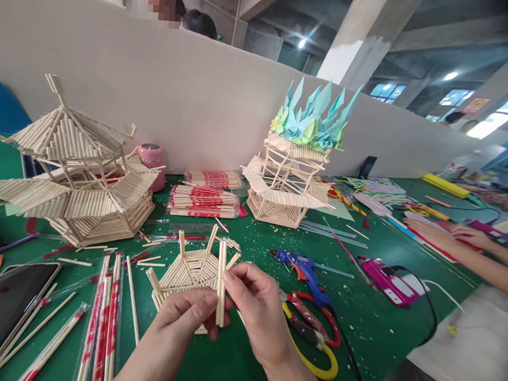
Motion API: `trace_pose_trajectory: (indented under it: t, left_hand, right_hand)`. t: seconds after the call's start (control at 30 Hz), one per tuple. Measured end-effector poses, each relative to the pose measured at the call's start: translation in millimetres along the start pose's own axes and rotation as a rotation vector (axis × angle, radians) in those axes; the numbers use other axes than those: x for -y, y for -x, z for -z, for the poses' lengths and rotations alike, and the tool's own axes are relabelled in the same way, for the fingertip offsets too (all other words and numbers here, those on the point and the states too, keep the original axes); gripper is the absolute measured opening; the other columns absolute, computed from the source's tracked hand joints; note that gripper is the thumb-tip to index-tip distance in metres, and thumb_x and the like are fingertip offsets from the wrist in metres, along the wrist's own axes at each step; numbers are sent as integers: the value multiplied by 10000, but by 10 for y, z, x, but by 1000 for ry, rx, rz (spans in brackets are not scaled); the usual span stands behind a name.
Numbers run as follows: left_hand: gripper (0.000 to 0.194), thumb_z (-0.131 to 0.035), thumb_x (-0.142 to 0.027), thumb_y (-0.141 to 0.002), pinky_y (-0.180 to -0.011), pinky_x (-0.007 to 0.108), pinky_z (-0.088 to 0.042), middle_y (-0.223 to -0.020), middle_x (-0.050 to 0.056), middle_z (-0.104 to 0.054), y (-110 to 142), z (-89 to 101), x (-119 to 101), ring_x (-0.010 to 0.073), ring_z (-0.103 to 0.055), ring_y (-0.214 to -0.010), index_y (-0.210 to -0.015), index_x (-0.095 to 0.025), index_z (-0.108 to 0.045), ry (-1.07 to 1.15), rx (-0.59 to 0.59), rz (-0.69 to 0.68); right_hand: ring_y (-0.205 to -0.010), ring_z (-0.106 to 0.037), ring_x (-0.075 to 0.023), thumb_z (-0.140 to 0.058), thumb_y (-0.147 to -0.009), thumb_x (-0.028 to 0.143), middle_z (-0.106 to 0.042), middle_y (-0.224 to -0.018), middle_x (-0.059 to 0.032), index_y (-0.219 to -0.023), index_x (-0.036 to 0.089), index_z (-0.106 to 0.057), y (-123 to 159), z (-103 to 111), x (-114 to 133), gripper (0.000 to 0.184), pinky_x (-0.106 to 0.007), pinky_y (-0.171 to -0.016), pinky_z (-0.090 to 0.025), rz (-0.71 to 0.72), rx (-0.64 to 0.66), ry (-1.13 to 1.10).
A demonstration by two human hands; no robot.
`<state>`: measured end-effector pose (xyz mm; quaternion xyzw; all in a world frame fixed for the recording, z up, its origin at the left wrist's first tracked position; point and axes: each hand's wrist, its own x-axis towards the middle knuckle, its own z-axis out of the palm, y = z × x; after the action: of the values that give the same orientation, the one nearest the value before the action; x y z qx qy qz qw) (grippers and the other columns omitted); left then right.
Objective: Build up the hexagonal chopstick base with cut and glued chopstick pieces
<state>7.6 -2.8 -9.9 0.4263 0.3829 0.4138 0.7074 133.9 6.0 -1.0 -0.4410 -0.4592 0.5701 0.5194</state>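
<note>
Both hands, left [188, 319] and right [257, 307], pinch upright sticks [222, 284] above the surface [277, 354], beside the frame [191, 273]. Sticks look light, stiff, snappable; best gripped flat-sided, near mid-length.

The sticks [222, 284] between the hands look like pale, matt, bare wood, as does the far-left pagoda [70, 172]. Red-printed wrappers [112, 314] are glossy clear plastic. The blue glue gun [305, 269] looks like smooth plastic. The flowers [322, 120] are matt folded paper; the phone [6, 312] has a glossy dark face.
</note>
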Motion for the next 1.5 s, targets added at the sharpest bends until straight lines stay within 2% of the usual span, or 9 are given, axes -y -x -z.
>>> trace_pose_trajectory:
  t: [0.17,0.47,0.7,0.87,0.97,1.17,1.3,1.5]
  left_hand:
    - [294,-525,-363,-778,-614,241,-374,-630,17,-571,25,-10,-12,135,-477,-618,-602,-155,-635,26,6,8]
    - [315,-559,-385,-769,-594,216,-357,-565,-10,-516,3,-1,1,119,-451,-582,-551,-162,-605,-66,11,-24]
    - [303,-550,-391,-776,-611,233,-371,-606,4,-517,15,6,48,140,-472,-617,-588,-163,-619,-234,-57,-86]
    - [306,-496,-375,-814,-590,229,-364,-625,8,-488,16,-2,34,140,-453,-621,-618,-158,-585,-382,23,-172]
    - [280,-478,-345,-828,-582,224,-364,-644,14,-498,12,-17,28,141,-457,-622,-640,-162,-577,-443,29,-223]
    - [270,-479,-308,-829,-544,212,-357,-605,5,-483,10,-49,39,133,-460,-576,-610,-171,-556,-578,2,-313]
    - [274,-464,-297,-836,-550,213,-368,-617,13,-493,13,-45,39,141,-483,-588,-610,-171,-555,-636,16,-329]
    - [252,-449,-277,-841,-564,224,-376,-637,17,-487,-20,-2,89,146,-484,-606,-649,-168,-570,-624,57,-326]
  right_hand:
    - [-356,-485,-74,-602,-771,364,-487,-460,72,-637,169,-518,-6,7,13,251,-186,-359,-405,4,1,-25]
    - [-398,-497,-79,-595,-785,333,-506,-491,55,-632,166,-530,10,29,27,236,-189,-399,-404,68,-5,48]
    - [-509,-467,-92,-521,-839,337,-475,-561,36,-669,158,-540,29,84,43,248,-211,-490,-378,93,45,115]
    - [-589,-438,-104,-542,-821,351,-465,-619,25,-707,163,-571,12,118,84,222,-219,-553,-368,92,41,152]
    - [-622,-452,-119,-544,-819,350,-447,-615,26,-718,173,-583,4,141,109,207,-227,-580,-373,106,20,171]
    - [-598,-420,-117,-554,-809,370,-451,-621,22,-750,176,-610,-13,188,140,210,-230,-548,-350,129,-26,183]
    - [-550,-347,-98,-537,-820,382,-442,-622,30,-767,181,-610,-45,227,153,220,-219,-501,-302,141,-27,210]
    - [-545,-337,-94,-546,-817,319,-418,-597,42,-706,173,-585,-84,271,212,187,-213,-495,-292,184,-29,293]
